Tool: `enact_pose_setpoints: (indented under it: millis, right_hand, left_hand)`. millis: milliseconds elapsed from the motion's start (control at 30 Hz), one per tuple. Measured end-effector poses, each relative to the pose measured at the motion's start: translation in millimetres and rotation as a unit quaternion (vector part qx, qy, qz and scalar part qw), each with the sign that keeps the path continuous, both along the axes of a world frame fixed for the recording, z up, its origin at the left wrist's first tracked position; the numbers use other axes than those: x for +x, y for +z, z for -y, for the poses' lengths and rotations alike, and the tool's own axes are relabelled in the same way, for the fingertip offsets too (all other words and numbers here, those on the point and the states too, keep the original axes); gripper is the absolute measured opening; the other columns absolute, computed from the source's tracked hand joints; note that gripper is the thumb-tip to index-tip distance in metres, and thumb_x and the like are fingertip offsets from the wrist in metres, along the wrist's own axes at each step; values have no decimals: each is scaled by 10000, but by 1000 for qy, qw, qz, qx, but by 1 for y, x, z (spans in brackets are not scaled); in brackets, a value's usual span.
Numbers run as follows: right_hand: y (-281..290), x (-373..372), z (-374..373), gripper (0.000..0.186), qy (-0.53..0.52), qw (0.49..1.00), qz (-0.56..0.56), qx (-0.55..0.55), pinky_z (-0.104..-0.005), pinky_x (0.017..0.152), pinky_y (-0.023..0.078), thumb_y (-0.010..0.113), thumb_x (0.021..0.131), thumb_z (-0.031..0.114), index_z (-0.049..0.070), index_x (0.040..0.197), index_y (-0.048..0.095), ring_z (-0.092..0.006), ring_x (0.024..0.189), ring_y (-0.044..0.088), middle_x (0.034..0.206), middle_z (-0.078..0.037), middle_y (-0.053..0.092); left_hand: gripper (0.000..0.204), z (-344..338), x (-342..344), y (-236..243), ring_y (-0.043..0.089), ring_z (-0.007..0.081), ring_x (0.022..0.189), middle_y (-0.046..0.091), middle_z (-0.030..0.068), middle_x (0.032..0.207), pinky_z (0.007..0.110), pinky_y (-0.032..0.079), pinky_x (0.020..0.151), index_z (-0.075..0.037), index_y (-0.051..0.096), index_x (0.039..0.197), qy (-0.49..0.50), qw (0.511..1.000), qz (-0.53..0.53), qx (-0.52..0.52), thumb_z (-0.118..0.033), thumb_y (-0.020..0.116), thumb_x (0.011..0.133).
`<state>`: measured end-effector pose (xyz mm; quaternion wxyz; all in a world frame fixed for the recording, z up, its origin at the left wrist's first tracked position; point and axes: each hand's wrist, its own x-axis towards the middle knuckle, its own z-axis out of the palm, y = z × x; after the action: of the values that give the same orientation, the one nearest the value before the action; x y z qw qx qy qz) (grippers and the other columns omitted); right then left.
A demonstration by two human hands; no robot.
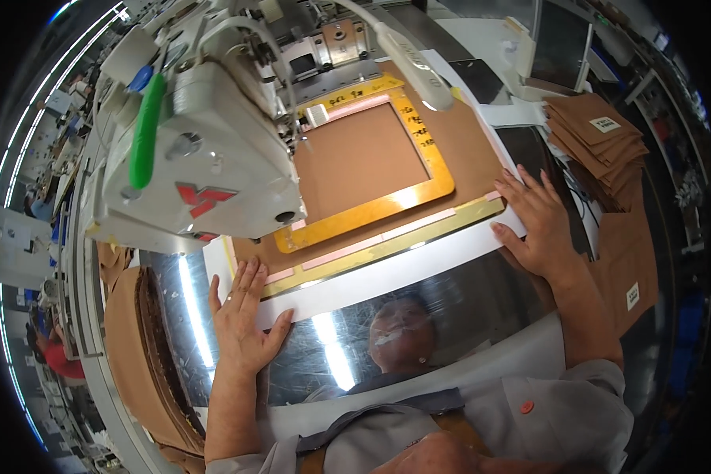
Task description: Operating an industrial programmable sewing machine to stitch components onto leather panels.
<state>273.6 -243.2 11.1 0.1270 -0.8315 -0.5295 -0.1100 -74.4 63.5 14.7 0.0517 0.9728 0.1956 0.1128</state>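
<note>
A brown fabric or leather panel lies over a white sheet under the sewing machine head. A yellow clamp frame rests on the panel, its opening showing brown material. Along the panel's near edge runs a gold-coloured strip with pink pieces beside it. My left hand lies flat, fingers spread, at the near left corner of panel and sheet. At the right end of the strip, my right hand rests with fingers stretched over the panel's edge and the sheet. Neither hand grasps anything.
Brown cut pieces are piled on the left. Another brown stack with white labels stands at the right, near a screen. A green handle hangs on the machine. A shiny metal tabletop lies nearest me.
</note>
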Motion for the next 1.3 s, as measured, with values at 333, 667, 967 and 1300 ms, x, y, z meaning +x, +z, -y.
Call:
enact_pose_setpoints:
  millis: [333,667,967,1300]
  right_hand:
    - [1,2,-3,558,8,1000,-5,-3,-587,1193,262,604,960,410,0,1339,617,-424,1398,478,1415,-217,597]
    - [0,2,-4,557,6,1000,0,3,-583,1192,265,611,956,403,1,1342,617,-416,1393,487,1408,-213,604]
    - [-1,1,-4,482,0,999,-9,39,-551,1170,330,652,921,350,46,1294,662,-382,1358,523,1389,-172,630]
    - [-18,2,1,522,3,996,3,93,-496,1140,385,657,928,363,46,1339,591,-367,1325,529,1444,-177,566]
  left_hand:
    - [684,-1,1,0,509,330,1407,581,195,1456,543,152,1229,-24,583,1409,9,1000,10,-4,-414,690,857]
    - [650,-1,1,-1,534,319,1387,606,190,1429,549,169,1220,-19,609,1377,9,1000,22,-2,-379,705,845]
    - [544,-1,1,-3,573,288,1349,647,161,1382,540,206,1210,-37,654,1309,9,998,62,20,-290,722,832]
    - [479,0,-5,-12,610,266,1296,682,135,1327,536,212,1213,-40,690,1245,0,991,124,55,-321,707,857]
